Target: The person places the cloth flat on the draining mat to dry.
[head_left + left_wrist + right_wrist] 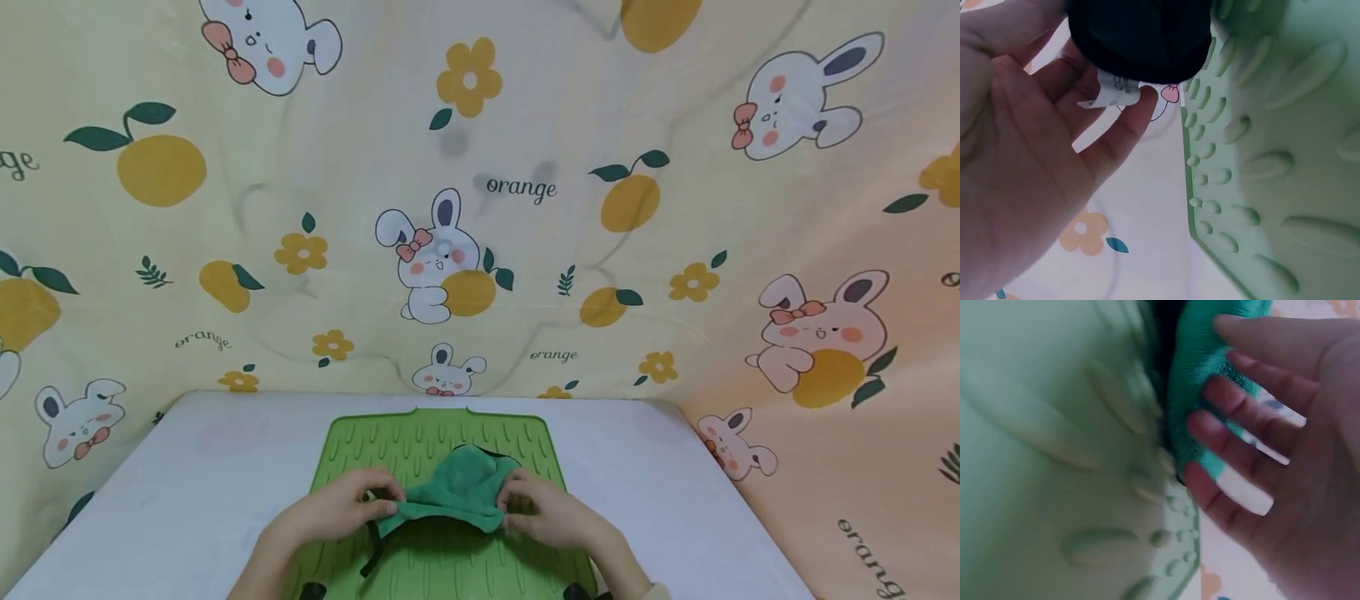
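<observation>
A soft green fabric item point(465, 487), perhaps a small cap or garment, has dark edging and a black strap point(372, 557) hanging at its left. My left hand point(348, 500) pinches its left end between thumb and fingers. In the left wrist view its dark edge point(1141, 69) shows, with a white printed label point(1113, 90) beside my fingers. My right hand point(551, 507) grips the right end, the thumb on the near folded band. From the right wrist view, my fingertips point(1207, 425) lie against the fuzzy green cloth point(1194, 381). Its underside is mostly hidden.
Beneath the fabric lies a green ridged mat point(450, 575) with a raised rim, on a white table point(210, 467). Hanging cloth point(480, 133) printed with rabbits and oranges stands behind the table and at both sides.
</observation>
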Available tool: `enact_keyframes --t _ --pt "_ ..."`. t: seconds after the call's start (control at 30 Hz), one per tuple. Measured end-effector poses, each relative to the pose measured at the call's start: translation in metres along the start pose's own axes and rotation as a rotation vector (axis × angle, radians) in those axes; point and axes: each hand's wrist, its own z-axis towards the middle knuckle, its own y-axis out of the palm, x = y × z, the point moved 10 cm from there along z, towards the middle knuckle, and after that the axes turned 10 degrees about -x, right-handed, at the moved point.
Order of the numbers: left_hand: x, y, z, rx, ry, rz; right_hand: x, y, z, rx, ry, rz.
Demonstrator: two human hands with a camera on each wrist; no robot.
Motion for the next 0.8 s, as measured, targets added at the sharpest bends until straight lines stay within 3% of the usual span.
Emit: enact_keyframes --t 0.27,0.4,0.5,0.63,0.8 --pt "0.000 -0.004 0.000 0.037 -0.031 -0.054 -0.009 -0.039 -0.014 0.277 -0.067 0.042" --pt "0.002 -0.004 0.001 0.032 -0.011 -0.064 -0.009 -0.048 -0.018 0.336 -0.053 0.068" --pt "0.003 -0.001 0.002 -0.002 0.007 -0.052 -0.007 -0.048 -0.019 0.289 -0.052 0.096" --pt "0.000 0.011 0.004 -0.089 -0.005 -0.071 0.001 -0.033 -0.019 0.105 -0.038 0.166" --pt "-0.007 0.030 0.009 -0.190 -0.035 -0.169 0.010 -0.010 -0.016 -0.098 -0.015 0.245"
